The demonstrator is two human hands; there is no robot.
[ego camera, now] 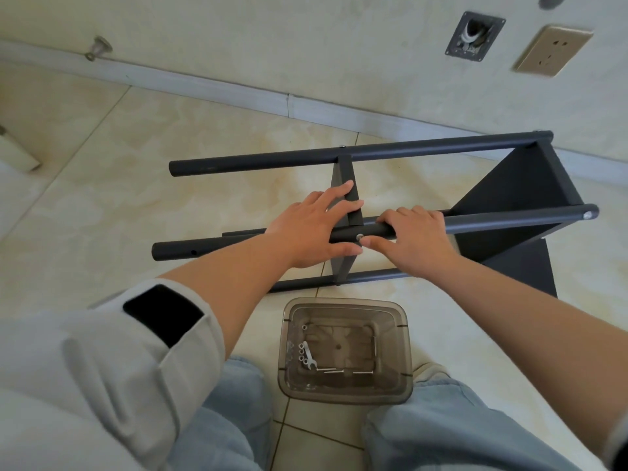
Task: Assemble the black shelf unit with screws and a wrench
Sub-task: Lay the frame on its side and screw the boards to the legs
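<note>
The black shelf unit lies on its side on the tiled floor, its round posts running left to right. My left hand grips the near upper post beside the middle shelf panel, fingers reaching over the panel and thumb under the post. My right hand lies over the same post just to the right, its thumb and fingertip on a silver screw in the post. A small wrench lies in the clear box below.
A clear plastic box with several screws and nuts stands on the floor between my knees. The wall with a skirting board, a socket and a metal plate runs behind the shelf. A white furniture leg is at far left.
</note>
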